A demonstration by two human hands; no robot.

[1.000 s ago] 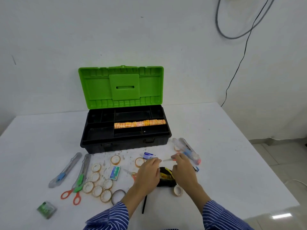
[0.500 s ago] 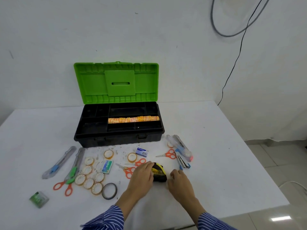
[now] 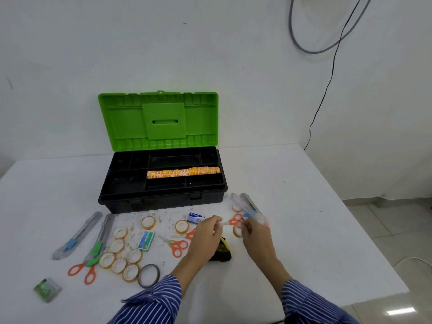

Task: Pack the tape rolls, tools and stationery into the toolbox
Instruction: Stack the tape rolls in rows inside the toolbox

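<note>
Now working near the middle of the desk's front edge: left hand and right hand meeting over a small pair of orange-handled scissors. Left fingers curling at the blade end, seemingly pinching it, though blur making the contact hard to confirm. Right fingers bending beside the orange loops; grasping or merely touching, cannot tell. Half hiding under the left wrist, a black and yellow item, too covered to name. Sitting open toward the back edge, toolbox with green lid upright and a row of orange tape rolls filling one tray slot. Lying loose toward the front left corner: tape rings, cutters, larger scissors. Striped sleeves being cut off by the frame's bottom.
</note>
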